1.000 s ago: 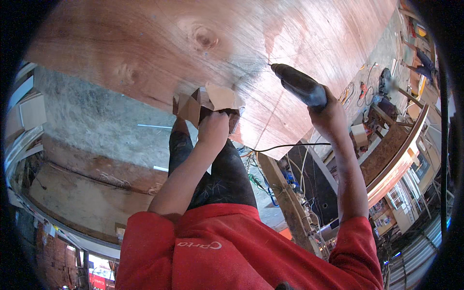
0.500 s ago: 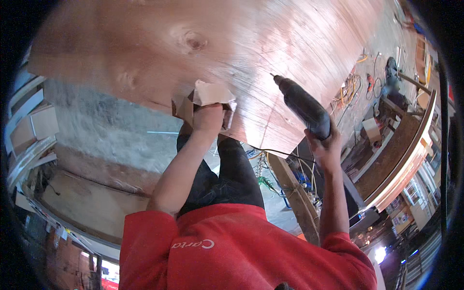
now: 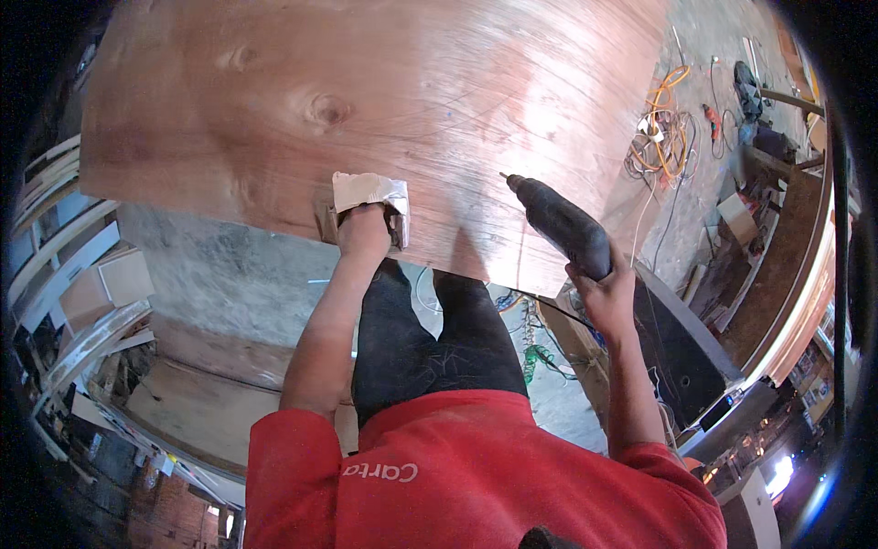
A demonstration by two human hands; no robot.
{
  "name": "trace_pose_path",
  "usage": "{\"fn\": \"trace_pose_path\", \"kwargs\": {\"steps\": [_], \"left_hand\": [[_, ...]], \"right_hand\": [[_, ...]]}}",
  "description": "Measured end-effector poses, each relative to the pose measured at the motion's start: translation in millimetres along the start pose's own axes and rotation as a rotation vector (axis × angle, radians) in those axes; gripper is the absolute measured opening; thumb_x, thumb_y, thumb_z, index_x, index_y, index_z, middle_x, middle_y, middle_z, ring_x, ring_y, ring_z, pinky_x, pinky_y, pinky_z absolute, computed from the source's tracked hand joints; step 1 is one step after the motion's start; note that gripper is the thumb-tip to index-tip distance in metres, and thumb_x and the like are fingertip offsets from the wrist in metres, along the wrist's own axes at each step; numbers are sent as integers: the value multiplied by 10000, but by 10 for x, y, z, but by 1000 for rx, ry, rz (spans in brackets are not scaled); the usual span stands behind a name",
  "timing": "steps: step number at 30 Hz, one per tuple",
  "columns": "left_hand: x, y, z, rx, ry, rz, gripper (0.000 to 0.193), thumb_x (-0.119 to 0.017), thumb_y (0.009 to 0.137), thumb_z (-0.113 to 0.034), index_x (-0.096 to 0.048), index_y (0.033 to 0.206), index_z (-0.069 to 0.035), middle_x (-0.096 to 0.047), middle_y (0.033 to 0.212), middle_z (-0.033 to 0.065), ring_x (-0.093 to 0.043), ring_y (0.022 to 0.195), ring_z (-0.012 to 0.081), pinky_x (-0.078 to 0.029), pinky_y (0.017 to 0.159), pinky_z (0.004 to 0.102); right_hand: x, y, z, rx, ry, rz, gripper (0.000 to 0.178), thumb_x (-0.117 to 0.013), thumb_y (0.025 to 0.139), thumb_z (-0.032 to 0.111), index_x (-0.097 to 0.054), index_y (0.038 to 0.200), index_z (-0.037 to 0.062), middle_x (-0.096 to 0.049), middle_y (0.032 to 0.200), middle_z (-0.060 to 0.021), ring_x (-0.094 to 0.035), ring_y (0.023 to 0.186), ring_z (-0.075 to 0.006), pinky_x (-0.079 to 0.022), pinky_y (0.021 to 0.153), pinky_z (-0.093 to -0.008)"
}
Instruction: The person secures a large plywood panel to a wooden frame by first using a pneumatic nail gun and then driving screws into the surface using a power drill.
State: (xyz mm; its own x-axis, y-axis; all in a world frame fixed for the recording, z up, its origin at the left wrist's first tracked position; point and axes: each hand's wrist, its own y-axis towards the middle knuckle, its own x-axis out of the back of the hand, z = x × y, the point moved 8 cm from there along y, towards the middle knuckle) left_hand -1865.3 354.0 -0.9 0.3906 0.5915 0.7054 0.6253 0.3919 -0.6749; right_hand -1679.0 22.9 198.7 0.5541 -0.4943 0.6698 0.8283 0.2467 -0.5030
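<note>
A broad plywood sheet [image 3: 274, 55] with a knot and streaked grain lies in front of me. At its near edge sits a small cardboard box [image 3: 370, 189] with a torn, raised flap. My left hand [image 3: 364, 236] reaches into this box, and its fingers are hidden inside. My right hand [image 3: 605, 291] is closed round the handle of a dark power drill [image 3: 562, 220]. The drill is held above the right part of the sheet, its bit pointing away and to the left. Whether the bit touches the wood I cannot tell.
Orange and white cables [image 3: 672, 137] lie tangled on the concrete floor beyond the sheet's right edge. A black box-shaped case [image 3: 686, 334] stands beside my right forearm. Curved-looking boards and a cardboard carton [image 3: 126, 276] are stacked at the left. A green coiled hose [image 3: 540, 359] hangs near my legs.
The whole view has shifted, so the sheet, box and drill appear lower and farther left. My left hand stays in the box, and my right hand keeps hold of the drill.
</note>
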Motion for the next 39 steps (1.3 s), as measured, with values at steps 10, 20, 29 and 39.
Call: {"fn": "trace_pose_path", "kwargs": {"steps": [10, 20, 29, 39], "left_hand": [[699, -447, -361, -166, -41, 54, 215, -682, 911, -193, -724, 1024, -16, -707, 1097, 223, -679, 1047, 428, -543, 926, 523], [1319, 885, -1244, -583, 205, -184, 507, -582, 1009, -268, -508, 1502, -182, -354, 1642, 167, -351, 1499, 398, -318, 1196, 580], [508, 1312, -1273, -653, 691, 17, 709, -523, 1028, -456, -193, 1650, -372, 1, 1752, 53, -28, 1610, 305, -136, 1256, 646], [906, 983, -1386, -672, 565, -99, 480, -567, 1002, -414, -587, 1418, -174, -377, 1608, 140, -373, 1480, 309, -277, 1209, 548]], "right_hand": [[-275, -61, -205, -223, 156, -22, 617, -812, 763, 48, -604, 1337, -42, -749, 1057, -171, -707, 965, -206, -533, 902, -334], [-345, -858, -225, -351, 363, -221, 484, -790, 790, 33, -634, 1245, -18, -697, 913, -43, -613, 701, -105, -501, 627, -262], [-303, -1372, -415, -527, 473, -286, 416, -776, 793, 58, -648, 1185, 0, -700, 896, -49, -619, 672, -108, -512, 562, -269], [-130, -1247, -701, -465, 502, -239, 463, -800, 788, 58, -642, 1219, -6, -706, 915, -53, -632, 689, -123, -523, 580, -275]]}}
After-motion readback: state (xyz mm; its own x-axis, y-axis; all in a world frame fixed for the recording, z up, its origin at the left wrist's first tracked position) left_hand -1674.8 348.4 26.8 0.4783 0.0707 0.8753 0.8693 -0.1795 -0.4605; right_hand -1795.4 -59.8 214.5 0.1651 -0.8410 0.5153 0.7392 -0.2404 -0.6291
